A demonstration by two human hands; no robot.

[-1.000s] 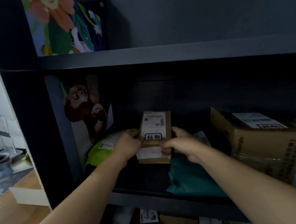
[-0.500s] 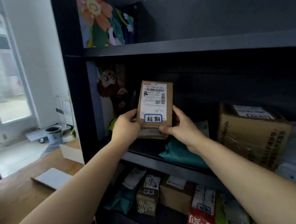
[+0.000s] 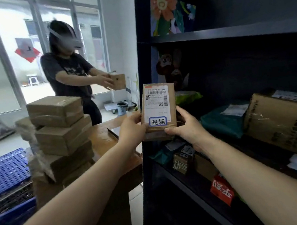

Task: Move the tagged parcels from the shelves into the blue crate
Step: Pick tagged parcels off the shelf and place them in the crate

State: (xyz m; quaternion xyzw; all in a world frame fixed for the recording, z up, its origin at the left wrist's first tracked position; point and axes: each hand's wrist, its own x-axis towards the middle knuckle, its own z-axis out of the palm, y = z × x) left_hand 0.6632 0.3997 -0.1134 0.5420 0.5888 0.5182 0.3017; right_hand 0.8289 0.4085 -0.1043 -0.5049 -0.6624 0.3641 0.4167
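- Left hand (image 3: 131,128) grips tagged parcel (image 3: 157,109) at L edge; right hand (image 3: 187,126) grips R edge.
- Parcel upright, mid-air, just in front of shelves (image 3: 228,33); blue crate (image 3: 4,172) well apart, far left.

The brown parcel (image 3: 158,111) carries a white shipping label (image 3: 158,99) with barcodes, a QR code and "A4875 C7"; its smaller print is too fine to read. Low on that label a blue-bordered tag (image 3: 157,121) reads "超期". At the lower shelf's (image 3: 196,193) front edge, a red packet (image 3: 221,190) shows large white characters, upside down and unclear. Dark print on the carton (image 3: 281,123) is illegible
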